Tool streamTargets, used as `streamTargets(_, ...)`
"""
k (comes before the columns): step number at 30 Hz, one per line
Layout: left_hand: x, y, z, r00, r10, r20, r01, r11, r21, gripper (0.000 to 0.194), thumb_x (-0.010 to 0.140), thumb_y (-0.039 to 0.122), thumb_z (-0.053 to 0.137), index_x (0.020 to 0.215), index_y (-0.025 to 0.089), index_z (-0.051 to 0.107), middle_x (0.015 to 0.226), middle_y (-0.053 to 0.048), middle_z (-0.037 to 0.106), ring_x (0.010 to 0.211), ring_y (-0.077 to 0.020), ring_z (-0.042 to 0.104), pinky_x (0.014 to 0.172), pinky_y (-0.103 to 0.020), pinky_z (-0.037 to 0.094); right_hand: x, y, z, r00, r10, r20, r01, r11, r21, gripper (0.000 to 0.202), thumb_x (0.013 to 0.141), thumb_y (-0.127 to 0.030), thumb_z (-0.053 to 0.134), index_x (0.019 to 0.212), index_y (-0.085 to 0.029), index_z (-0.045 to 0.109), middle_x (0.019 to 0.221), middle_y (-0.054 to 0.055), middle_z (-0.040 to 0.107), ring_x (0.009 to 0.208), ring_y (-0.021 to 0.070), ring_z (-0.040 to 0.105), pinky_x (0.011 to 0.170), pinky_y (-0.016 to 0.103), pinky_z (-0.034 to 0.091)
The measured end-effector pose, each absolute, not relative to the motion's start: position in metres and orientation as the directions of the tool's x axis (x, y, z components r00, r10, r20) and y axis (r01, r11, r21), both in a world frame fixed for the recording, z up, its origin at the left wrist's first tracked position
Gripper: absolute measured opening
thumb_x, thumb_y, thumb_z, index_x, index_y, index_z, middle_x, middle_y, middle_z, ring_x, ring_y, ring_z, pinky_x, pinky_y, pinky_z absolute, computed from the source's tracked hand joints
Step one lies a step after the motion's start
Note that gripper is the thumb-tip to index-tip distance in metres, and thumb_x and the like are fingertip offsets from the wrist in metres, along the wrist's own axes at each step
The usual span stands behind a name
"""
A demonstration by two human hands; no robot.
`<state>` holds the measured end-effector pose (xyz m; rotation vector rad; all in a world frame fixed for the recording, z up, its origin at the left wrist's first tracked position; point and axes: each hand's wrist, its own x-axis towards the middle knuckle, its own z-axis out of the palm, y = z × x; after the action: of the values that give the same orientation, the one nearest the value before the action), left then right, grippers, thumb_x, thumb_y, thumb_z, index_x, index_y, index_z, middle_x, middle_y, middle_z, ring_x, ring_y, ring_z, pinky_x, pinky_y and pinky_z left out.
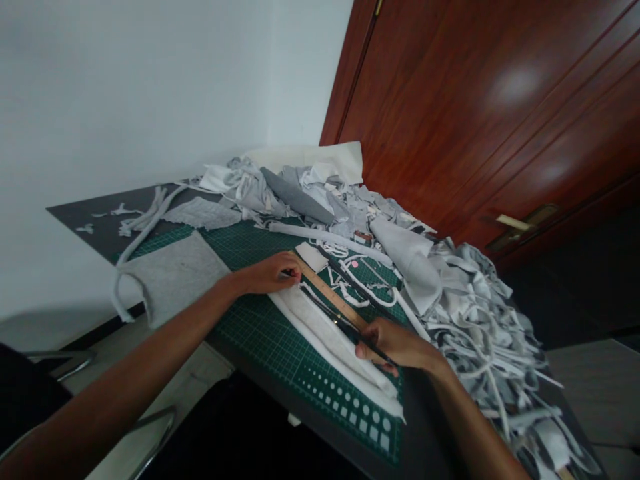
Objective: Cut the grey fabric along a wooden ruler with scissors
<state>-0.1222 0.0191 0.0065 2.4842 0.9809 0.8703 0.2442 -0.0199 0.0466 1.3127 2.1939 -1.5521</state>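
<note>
A long folded piece of white fabric [327, 337] lies on the green cutting mat [260, 343]. Its far end is pinched between the fingers of my left hand [281, 272], which is closed. My right hand [397, 343] grips a pair of black scissors [341, 323] by the handles. The blades lie along the fabric's right-hand edge, with their tips close to my left fingers. A thin white strip runs beside the blades. Just beyond the scissors lies a wooden ruler [330, 292], partly hidden by my right hand.
Heaped grey and white fabric scraps [465, 300] cover the table's right side and back. A grey fabric piece [175, 273] hangs over the front edge at left, near a padded white tube [145, 233]. Behind stand a white wall and a brown wooden door [450, 120].
</note>
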Motion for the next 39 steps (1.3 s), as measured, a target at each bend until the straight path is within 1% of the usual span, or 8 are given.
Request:
streamTargets(5, -0.120, 0.025, -0.001, 0.563, 0.706, 0.430, 0.522, -0.707, 0.478, 0.037, 0.108, 0.041, 0.049, 0.084, 0.018, 0.066, 0.084, -0.006, 0.068, 0.089, -0.0203, 0.058, 0.089, -0.031, 0.045, 0.243, -0.020, 0.046, -0.587, 0.583, -0.563, 0.736, 0.094, -0.670, 0.045, 0.082, -0.053, 0.077, 0.062, -0.018, 0.055, 0.044, -0.005, 0.050, 0.038, 0.0075, 0.042, 0.039, 0.019, 0.027)
streamTargets(11, -0.119, 0.027, -0.004, 0.550, 0.711, 0.437, 0.523, -0.702, 0.484, 0.042, 0.109, 0.046, 0.047, 0.081, 0.019, 0.063, 0.080, -0.004, 0.065, 0.084, -0.0199, 0.056, 0.084, -0.031, 0.044, 0.232, -0.026, 0.047, -0.531, 0.657, -0.536, 0.754, 0.077, -0.653, 0.059, 0.068, -0.068, 0.085, 0.062, -0.021, 0.051, 0.049, -0.006, 0.046, 0.040, 0.0097, 0.044, 0.038, 0.022, 0.029)
streamTargets(13, -0.119, 0.028, -0.005, 0.548, 0.709, 0.443, 0.519, -0.704, 0.485, 0.043, 0.109, 0.047, 0.047, 0.080, 0.019, 0.063, 0.078, -0.003, 0.064, 0.083, -0.0195, 0.056, 0.083, -0.031, 0.043, 0.229, -0.028, 0.049, -0.525, 0.664, -0.532, 0.761, 0.086, -0.643, 0.060, 0.067, -0.071, 0.085, 0.062, -0.021, 0.051, 0.049, -0.006, 0.046, 0.041, 0.0102, 0.045, 0.038, 0.023, 0.029)
streamTargets(18, -0.120, 0.029, -0.007, 0.513, 0.743, 0.430, 0.551, -0.669, 0.499, 0.041, 0.107, 0.045, 0.050, 0.080, 0.019, 0.064, 0.080, -0.004, 0.065, 0.083, -0.0191, 0.058, 0.080, -0.029, 0.044, 0.224, -0.031, 0.053, -0.502, 0.682, -0.532, 0.778, 0.088, -0.621, 0.059, 0.069, -0.070, 0.083, 0.062, -0.022, 0.050, 0.049, -0.004, 0.047, 0.041, 0.0112, 0.045, 0.040, 0.024, 0.028)
streamTargets(24, -0.119, 0.028, -0.007, 0.489, 0.759, 0.430, 0.563, -0.651, 0.509, 0.035, 0.105, 0.041, 0.052, 0.081, 0.019, 0.063, 0.081, -0.004, 0.064, 0.083, -0.0187, 0.059, 0.078, -0.028, 0.045, 0.219, -0.032, 0.052, -0.481, 0.728, -0.488, 0.806, 0.148, -0.574, 0.051, 0.074, -0.061, 0.083, 0.062, -0.021, 0.052, 0.054, -0.003, 0.050, 0.048, 0.0122, 0.046, 0.045, 0.025, 0.028)
streamTargets(31, -0.120, 0.029, -0.009, 0.492, 0.765, 0.416, 0.540, -0.643, 0.543, 0.028, 0.105, 0.026, 0.042, 0.094, 0.019, 0.067, 0.094, -0.005, 0.071, 0.092, -0.0189, 0.063, 0.089, -0.030, 0.048, 0.213, -0.035, 0.051, -0.487, 0.793, -0.366, 0.836, 0.303, -0.457, 0.045, 0.079, -0.057, 0.084, 0.068, -0.017, 0.066, 0.070, 0.003, 0.067, 0.068, 0.0180, 0.059, 0.059, 0.028, 0.034)
streamTargets(35, -0.120, 0.028, -0.009, 0.473, 0.774, 0.421, 0.560, -0.633, 0.534, 0.028, 0.105, 0.025, 0.039, 0.094, 0.018, 0.065, 0.092, -0.005, 0.067, 0.088, -0.0184, 0.061, 0.087, -0.029, 0.048, 0.209, -0.038, 0.048, -0.478, 0.811, -0.338, 0.843, 0.316, -0.435, 0.044, 0.081, -0.053, 0.086, 0.066, -0.018, 0.064, 0.069, 0.004, 0.068, 0.064, 0.0167, 0.059, 0.058, 0.028, 0.033)
streamTargets(39, -0.120, 0.028, -0.009, 0.455, 0.786, 0.418, 0.579, -0.618, 0.532, 0.031, 0.105, 0.025, 0.036, 0.086, 0.019, 0.059, 0.084, -0.003, 0.062, 0.082, -0.0181, 0.057, 0.083, -0.029, 0.047, 0.205, -0.040, 0.046, -0.476, 0.819, -0.321, 0.852, 0.340, -0.397, 0.042, 0.085, -0.050, 0.083, 0.065, -0.019, 0.063, 0.071, 0.005, 0.069, 0.065, 0.0177, 0.060, 0.059, 0.028, 0.032)
